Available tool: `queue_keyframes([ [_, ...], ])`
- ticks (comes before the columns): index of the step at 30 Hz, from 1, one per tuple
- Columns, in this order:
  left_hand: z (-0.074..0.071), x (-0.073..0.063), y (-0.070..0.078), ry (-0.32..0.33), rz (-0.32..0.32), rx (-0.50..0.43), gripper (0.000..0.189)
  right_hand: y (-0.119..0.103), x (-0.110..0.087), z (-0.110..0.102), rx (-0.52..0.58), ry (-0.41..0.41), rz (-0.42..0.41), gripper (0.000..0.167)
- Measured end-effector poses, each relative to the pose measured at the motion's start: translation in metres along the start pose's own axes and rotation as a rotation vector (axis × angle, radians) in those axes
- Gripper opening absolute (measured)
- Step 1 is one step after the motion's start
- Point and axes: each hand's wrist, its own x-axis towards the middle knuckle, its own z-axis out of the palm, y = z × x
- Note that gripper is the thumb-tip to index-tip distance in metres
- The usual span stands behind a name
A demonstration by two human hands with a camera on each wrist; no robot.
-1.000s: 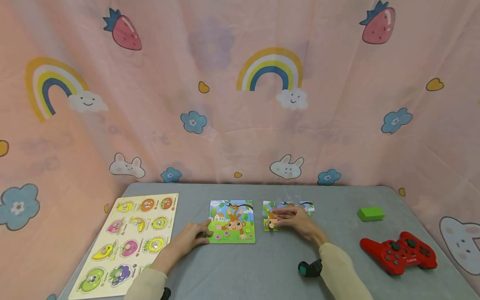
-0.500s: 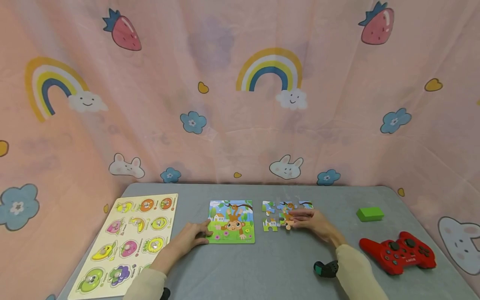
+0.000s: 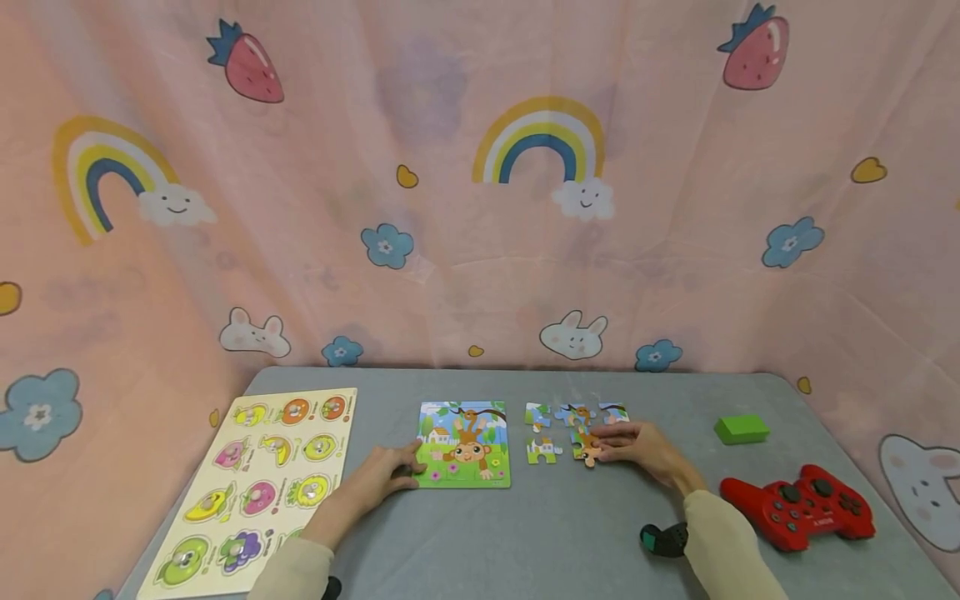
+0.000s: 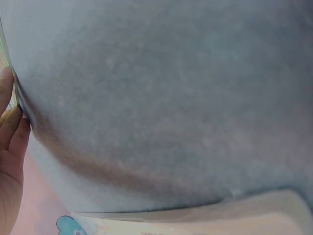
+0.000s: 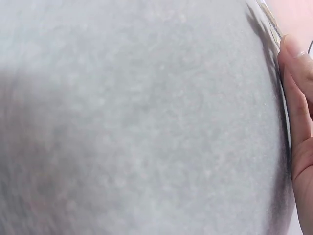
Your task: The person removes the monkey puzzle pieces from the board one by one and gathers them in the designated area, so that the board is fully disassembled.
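In the head view my left hand (image 3: 386,473) pinches the left edge of a square monkey picture puzzle board (image 3: 465,446). Its thumb and fingers also meet that edge in the left wrist view. To the right of the board my right hand (image 3: 637,450) holds a puzzle piece (image 3: 586,450) showing part of the monkey's face, low over the table. Around it lie a house piece (image 3: 542,451), a blue-and-green corner piece (image 3: 537,413), a branch piece (image 3: 575,415) and another corner piece (image 3: 615,412), partly hidden by the fingers.
A fruit peg board (image 3: 258,483) lies at the left of the grey table (image 3: 480,550). To the right are a green block (image 3: 741,429) and a red game controller (image 3: 798,508). A pink patterned curtain (image 3: 450,292) hangs behind the table.
My right hand has moved right with the monkey-face puzzle piece, away from the house piece, uncovering it and the left corner piece. My left hand stays at the board's edge.
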Motion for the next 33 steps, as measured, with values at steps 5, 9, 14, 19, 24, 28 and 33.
queue_keyframes([
  [5,0.0001,-0.0006,0.0006,-0.003,-0.001,-0.009,0.02,-0.0013,0.0003,-0.0009,-0.062,-0.011,-0.036,0.049],
  [9,-0.0008,-0.0004,0.0015,0.001,0.006,-0.013,0.02,-0.0034,0.0005,-0.0019,-0.101,-0.025,-0.057,0.046],
  [14,-0.0014,-0.0006,0.0017,0.006,0.017,-0.014,0.021,-0.0025,0.0013,-0.0028,-0.137,-0.024,-0.057,0.045],
  [19,-0.0024,-0.0011,0.0032,-0.003,0.009,-0.017,0.022,-0.0003,0.0014,-0.0026,-0.136,-0.022,-0.063,0.048],
  [24,-0.0032,-0.0007,0.0041,-0.007,0.008,-0.017,0.023,0.0,-0.0001,-0.0007,-0.121,-0.026,-0.087,0.048],
  [28,-0.0032,-0.0005,0.0037,-0.004,0.011,-0.015,0.023,-0.0004,-0.0015,0.0008,-0.112,-0.018,-0.098,0.047],
  [33,-0.0026,0.0002,0.0022,-0.004,0.009,-0.003,0.023,0.0004,-0.004,0.0013,-0.103,0.012,-0.09,0.048],
])
